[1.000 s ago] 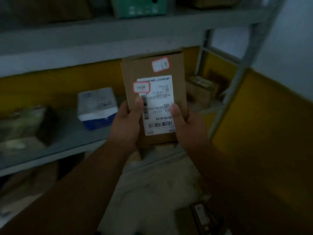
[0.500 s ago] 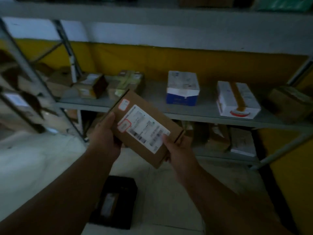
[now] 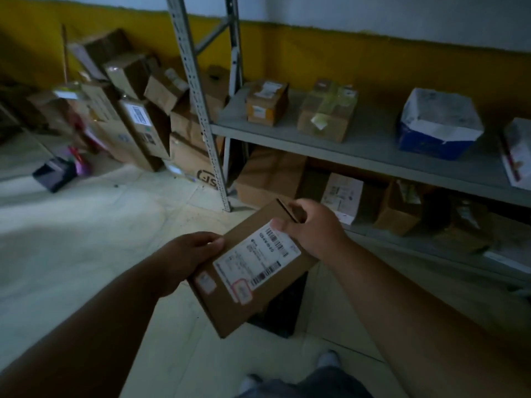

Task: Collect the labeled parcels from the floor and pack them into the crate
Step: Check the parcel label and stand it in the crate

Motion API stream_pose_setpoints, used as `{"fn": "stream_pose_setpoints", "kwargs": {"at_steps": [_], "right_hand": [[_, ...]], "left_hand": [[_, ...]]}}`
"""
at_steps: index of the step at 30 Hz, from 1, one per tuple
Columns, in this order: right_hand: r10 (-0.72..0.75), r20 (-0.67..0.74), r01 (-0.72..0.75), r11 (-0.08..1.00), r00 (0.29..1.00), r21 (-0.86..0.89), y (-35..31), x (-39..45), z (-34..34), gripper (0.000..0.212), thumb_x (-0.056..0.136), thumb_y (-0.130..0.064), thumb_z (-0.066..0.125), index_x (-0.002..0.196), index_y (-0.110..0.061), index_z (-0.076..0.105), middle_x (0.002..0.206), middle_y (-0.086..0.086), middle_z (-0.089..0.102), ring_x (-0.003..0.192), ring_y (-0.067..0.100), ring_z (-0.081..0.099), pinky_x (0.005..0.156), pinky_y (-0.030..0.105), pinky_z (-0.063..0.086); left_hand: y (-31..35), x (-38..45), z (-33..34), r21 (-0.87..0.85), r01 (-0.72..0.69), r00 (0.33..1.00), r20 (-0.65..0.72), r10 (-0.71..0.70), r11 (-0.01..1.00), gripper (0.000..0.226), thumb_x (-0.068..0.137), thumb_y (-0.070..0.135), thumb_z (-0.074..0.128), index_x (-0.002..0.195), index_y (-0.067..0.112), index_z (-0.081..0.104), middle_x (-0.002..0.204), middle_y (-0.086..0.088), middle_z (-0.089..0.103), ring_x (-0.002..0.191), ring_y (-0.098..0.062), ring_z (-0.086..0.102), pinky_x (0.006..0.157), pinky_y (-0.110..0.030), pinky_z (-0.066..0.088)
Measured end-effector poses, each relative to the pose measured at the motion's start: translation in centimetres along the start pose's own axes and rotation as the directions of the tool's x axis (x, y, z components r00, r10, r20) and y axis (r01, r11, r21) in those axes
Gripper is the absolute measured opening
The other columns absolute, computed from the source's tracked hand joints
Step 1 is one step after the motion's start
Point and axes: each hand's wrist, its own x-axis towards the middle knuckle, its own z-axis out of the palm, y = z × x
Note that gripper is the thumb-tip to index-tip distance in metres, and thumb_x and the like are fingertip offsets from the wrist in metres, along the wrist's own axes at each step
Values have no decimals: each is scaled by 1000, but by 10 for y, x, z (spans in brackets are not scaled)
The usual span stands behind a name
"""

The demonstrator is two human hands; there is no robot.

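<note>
A flat labeled parcel point(image 3: 253, 268) is gripped at frame centre by the left hand point(image 3: 186, 257) and the right hand point(image 3: 313, 228), fingers curled on opposite edges. A dark crate point(image 3: 283, 305) is seen directly beneath; contents hidden. 5 boxes are noted on the shelf point(image 3: 373, 145), upper right.

The printed text on the white shipping label point(image 3: 255, 258) of the flat brown cardboard parcel point(image 3: 260, 285) is too blurred to read (the handwriting inside its red-bordered stickers too). A black crate-like object point(image 3: 283, 308) on the floor lies mostly hidden behind that parcel. The white box with red markings point(image 3: 518, 152) on the grey metal shelf point(image 3: 373, 145) is cut off by the right edge.
</note>
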Motion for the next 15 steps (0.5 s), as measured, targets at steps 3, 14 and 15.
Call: {"fn": "stream_pose_setpoints", "kwargs": {"at_steps": [3,14,15], "right_hand": [[88,-94,-84,995,992,48,0,8,10,76,75,-73,60,133,-27,51,111,-12,63,97,9,61,82,34,54],[139,-82,-124,978,987,166,51,61,52,34,93,-33,63,117,-38,40,109,-18,56,90,-2,57,62,14,45],[154,-100,-137,978,983,157,55,65,52,31,93,-33,62,114,-39,40,110,-18,55,89,-2,56,62,14,44]], "left_hand": [[-15,13,-3,-116,-57,988,-147,40,992,28,86,51,61,95,27,73,96,-15,75,85,-36,73,75,-57,58],[-16,105,36,194,-36,963,-255,86,980,18,90,31,62,101,45,60,83,27,70,72,8,68,60,-21,53],[-13,112,40,239,-38,958,-266,103,970,17,90,30,61,97,45,62,79,29,68,70,11,66,58,-17,51]]}}
